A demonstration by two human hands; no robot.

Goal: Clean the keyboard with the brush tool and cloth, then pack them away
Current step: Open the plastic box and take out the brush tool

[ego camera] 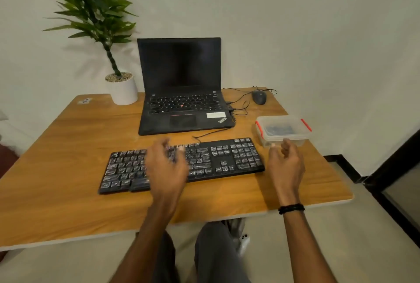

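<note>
**A:** Where's the kit relative to the hands?

**B:** Lidded clear plastic container (pixel 283 130) with red clips sits on the wooden desk (pixel 68 146), just past the keyboard's numpad end, toward the far right. Something dark blue shows through the lid, probably the cloth and/or brush, can't resolve which. No brush or cloth out on the desk.

**A:** Which hand is nearer?

**B:** Right hand (pixel 286 161). It hovers off the right end of the black keyboard (pixel 181 164), fingertips (pixel 273 146) overlapping the container's near wall in the view. Can't tell if they touch it. Container lies straight ahead of the fingers, slightly right.

**A:** Hand state?

**B:** Right: fingers loosely curled, parted, holding nothing. Left hand (pixel 167 164): spread open above the keyboard's middle-left keys, motion-blurred, also empty. Whether it contacts the keys I can't say.

**A:** Keyboard orientation?

**B:** Long axis runs left-right across the desk, tilted so the numpad end is farther from the person. Keys carry whitish smears all over, so cleaning looks not yet started.

**A:** Container axis?

**B:** Long side roughly parallel to the keyboard, red clips on the short ends, left and right. My read: next move is unclipping. Right hand is placed for the near or right clip; left would have to cross the keyboard to reach the left one.

**A:** Hazards?

**B:** Laptop (pixel 181 91) cables (pixel 238 105) trail just behind and left of the container. Mouse (pixel 259 97) is further back, clear.
</note>
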